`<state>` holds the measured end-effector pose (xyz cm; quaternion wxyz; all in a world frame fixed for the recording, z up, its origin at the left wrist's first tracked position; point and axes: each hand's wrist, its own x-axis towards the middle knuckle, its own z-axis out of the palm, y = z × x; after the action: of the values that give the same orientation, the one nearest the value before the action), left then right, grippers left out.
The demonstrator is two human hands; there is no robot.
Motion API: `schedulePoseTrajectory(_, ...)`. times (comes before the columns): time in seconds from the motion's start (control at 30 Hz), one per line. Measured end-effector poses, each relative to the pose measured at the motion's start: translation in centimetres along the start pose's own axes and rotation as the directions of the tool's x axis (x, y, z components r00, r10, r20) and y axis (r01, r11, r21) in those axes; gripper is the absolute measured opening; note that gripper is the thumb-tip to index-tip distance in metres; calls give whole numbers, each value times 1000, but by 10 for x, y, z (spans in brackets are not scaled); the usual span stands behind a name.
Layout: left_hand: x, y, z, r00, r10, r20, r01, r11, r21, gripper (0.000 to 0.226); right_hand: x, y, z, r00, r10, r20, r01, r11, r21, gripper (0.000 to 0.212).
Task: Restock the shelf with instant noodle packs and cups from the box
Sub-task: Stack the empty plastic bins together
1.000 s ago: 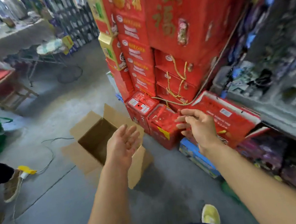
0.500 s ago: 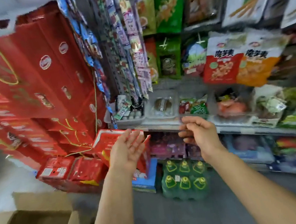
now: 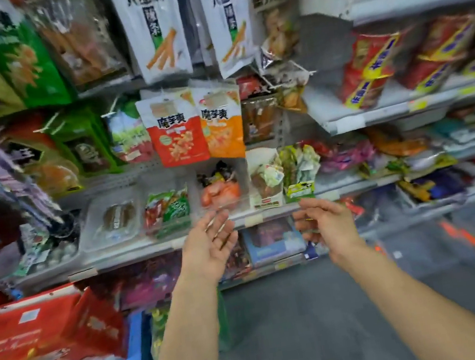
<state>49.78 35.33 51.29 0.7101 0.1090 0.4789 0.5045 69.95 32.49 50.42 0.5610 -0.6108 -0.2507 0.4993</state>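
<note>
My left hand [image 3: 210, 245] is raised in front of the shelf [image 3: 154, 249], palm turned inward, fingers straight and holding nothing. My right hand [image 3: 326, 223] hangs beside it at the same height, fingers loosely bent and empty. Both hands are just below the shelf rail that carries clear bins of snack packets. Red and yellow noodle packs [image 3: 368, 77] lie on the upper right shelf. The cardboard box is out of view.
Snack bags hang on pegs above, among them an orange-red pair [image 3: 191, 128]. Red gift cartons [image 3: 37, 336] are stacked at the lower left on a blue case. Grey floor runs along the shelf foot to the right.
The view has swung right and up, from the open cardboard box and red cartons to the snack shelf. Both hands stayed raised and empty.
</note>
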Motion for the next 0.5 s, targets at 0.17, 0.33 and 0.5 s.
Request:
schedulePoseTrajectory(0.17, 37, -59, 91, 989, -125, 83, 112, 984, 138, 12, 44, -8, -89, 984, 53, -169, -31, 991, 130, 20)
schedulePoseTrajectory(0.33, 86, -113, 180, 960, -252, 123, 207, 933, 294, 15, 96, -11, -159, 949, 120, -290, -61, 976, 207, 20)
schedulePoseTrajectory(0.5, 151, -176, 276, 915, -382, 135, 279, 836, 473, 13, 185, -9, -237, 876, 166, -453, -31, 956, 291, 20)
